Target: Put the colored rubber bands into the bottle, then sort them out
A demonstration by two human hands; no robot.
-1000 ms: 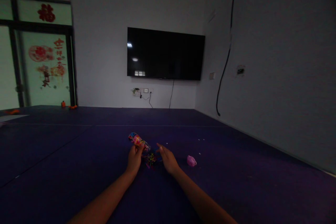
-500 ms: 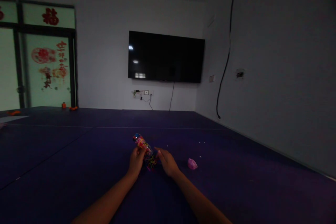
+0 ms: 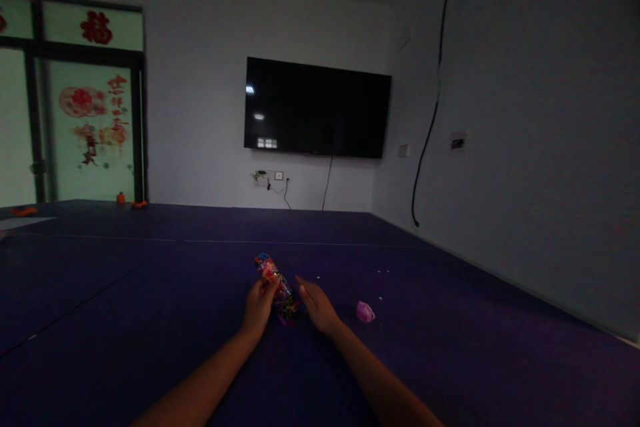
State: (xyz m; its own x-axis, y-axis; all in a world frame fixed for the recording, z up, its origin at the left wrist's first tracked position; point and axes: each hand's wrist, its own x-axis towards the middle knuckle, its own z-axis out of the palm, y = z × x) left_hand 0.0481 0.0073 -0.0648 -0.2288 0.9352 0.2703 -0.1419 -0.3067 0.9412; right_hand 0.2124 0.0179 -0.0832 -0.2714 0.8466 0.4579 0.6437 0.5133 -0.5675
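Note:
A clear, tube-like container [image 3: 269, 267] with colourful contents tilts up and to the left, held by my left hand [image 3: 260, 301] around its side. Below its lower right end lies a pile of small multicoloured pieces [image 3: 287, 309] on the purple surface. My right hand [image 3: 316, 303] is just right of the pile, fingers extended and a little apart from the thumb; nothing shows in its grasp. A pink rounded object [image 3: 365, 311] rests to the right of my right hand.
The purple surface [image 3: 200, 293] reaches the far wall. Tiny white bits [image 3: 381, 298] lie to the right. Orange objects [image 3: 139, 204] sit near the glass door at the back left. A black television [image 3: 317, 108] and a hanging cable [image 3: 425, 147] are on the walls.
The container has turned slightly in my left hand. My right hand's fingertips have shifted very slightly, while the pink object stays in place.

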